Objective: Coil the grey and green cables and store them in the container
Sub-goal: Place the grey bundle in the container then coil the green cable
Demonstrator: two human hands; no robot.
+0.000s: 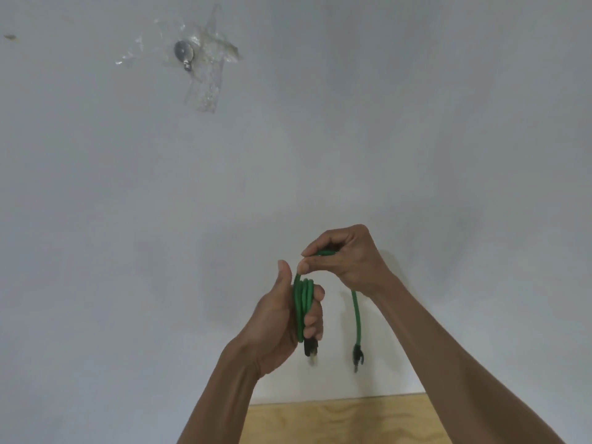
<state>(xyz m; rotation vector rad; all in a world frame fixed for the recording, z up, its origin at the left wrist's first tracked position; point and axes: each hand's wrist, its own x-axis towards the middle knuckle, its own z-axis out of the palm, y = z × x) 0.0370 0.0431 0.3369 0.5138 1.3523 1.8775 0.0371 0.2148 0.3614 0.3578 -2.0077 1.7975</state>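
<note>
The green cable (304, 307) was partly coiled: several loops lay side by side across the palm of the left hand (282, 318), standing roughly upright, with the fingers curled round them from the far side and the thumb raised straight up just beside the top of the loops. One connector (311, 350), dark with a pale tip, hung out of the bottom of the coil just below the left fingers. From the top of the coil the cable arched over to the right hand (347, 261), which pinched it between thumb and curled fingertips, the thumb tip almost touching the left thumb. Past that grip the free end dropped behind the right wrist and hung straight down, ending in a second connector (357, 355) that dangled between the two forearms, apart from the first connector and at about the same height.

Both hands were held up in front of a pale grey wall (416, 139). Below the hands and between the forearms showed a light wooden surface (336, 424) meeting the wall. Well above and to the left of the hands, a small round metal fitting (184, 52) was stuck to the wall under crumpled strips of clear tape (208, 78). Farther left of that was a small dark mark (10, 37) on the wall.
</note>
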